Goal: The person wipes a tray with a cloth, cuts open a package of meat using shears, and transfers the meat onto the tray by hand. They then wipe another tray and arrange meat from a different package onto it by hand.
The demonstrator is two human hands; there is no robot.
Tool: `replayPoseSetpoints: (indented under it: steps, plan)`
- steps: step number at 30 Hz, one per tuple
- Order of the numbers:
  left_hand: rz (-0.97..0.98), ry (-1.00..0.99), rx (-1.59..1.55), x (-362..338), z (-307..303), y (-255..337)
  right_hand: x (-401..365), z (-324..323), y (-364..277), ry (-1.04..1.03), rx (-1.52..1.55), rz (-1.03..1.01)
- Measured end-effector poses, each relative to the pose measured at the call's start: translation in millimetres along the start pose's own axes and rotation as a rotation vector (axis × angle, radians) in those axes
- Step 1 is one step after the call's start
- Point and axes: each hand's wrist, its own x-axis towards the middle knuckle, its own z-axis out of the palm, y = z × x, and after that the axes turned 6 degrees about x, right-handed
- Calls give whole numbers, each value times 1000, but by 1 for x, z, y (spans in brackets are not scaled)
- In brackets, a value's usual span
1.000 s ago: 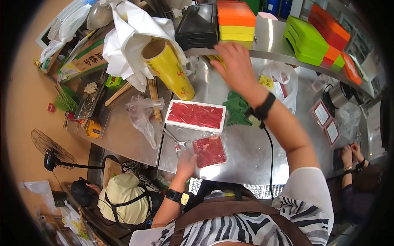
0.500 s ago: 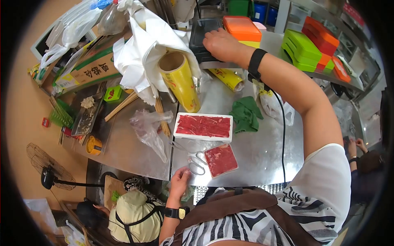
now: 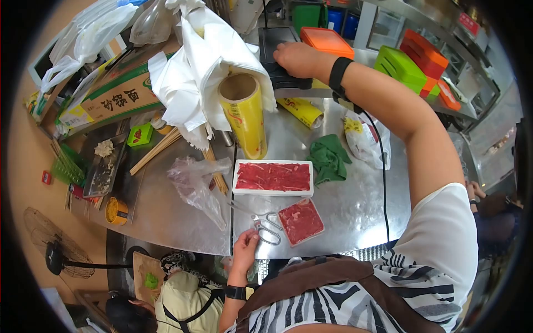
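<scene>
My right hand (image 3: 300,60) rests with bent fingers at the edge of a black flat-topped device (image 3: 276,43) at the back of the steel table; its fingertips are hidden. At the front edge, my left hand (image 3: 245,247) has curled fingers beside the handles of metal scissors (image 3: 269,236); whatever it may hold does not show. A small clear pack of red meat (image 3: 301,222) lies to the right of the scissors. Behind it sits a long white tray of sliced red meat (image 3: 272,177). A crumpled green cloth (image 3: 329,158) lies to the right of that tray.
A yellow film roll (image 3: 244,119) stands upright by white bags (image 3: 194,72). Another yellow roll (image 3: 302,112) lies behind the cloth. A black cable (image 3: 384,188) crosses the table at right. Another person (image 3: 186,299) is at lower left; chopsticks (image 3: 155,151) lie at left.
The view has shifted slightly, so the table's contents appear a little lower. My right hand stays at the black device and my left hand beside the scissors. The person at lower left has shifted.
</scene>
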Motion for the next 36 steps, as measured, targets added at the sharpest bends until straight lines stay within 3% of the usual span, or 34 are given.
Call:
replayPoseSetpoints:
  steps: [5, 10, 14, 20, 26, 30, 33, 35, 36]
  plan:
    - [4, 5, -38, -3, -5, -3, -3, 0, -2, 65, 21, 77]
    - [26, 25, -28, -3, -11, -5, -2, 9, 13, 450, -153, -13]
    - [36, 28, -26, -1, -13, 8, 0, 6, 19, 497, -180, -79]
    - [107, -3, -9, 2, -15, 27, -18, -27, 7, 623, -88, 41]
    - [187, -229, -154, 20, -13, 81, -95, -76, -38, 822, -72, 15]
    - [310, -443, -379, 28, 1, 168, -183, -99, -82, 790, -43, 7]
    - [321, -606, -472, 34, 35, 221, -245, -89, -122, 781, -2, -178]
    - [364, -810, -781, 31, 64, 241, -278, -71, -153, 741, 134, -211]
    - [335, -824, -774, 27, 77, 247, -291, -58, -166, 727, 188, -231]
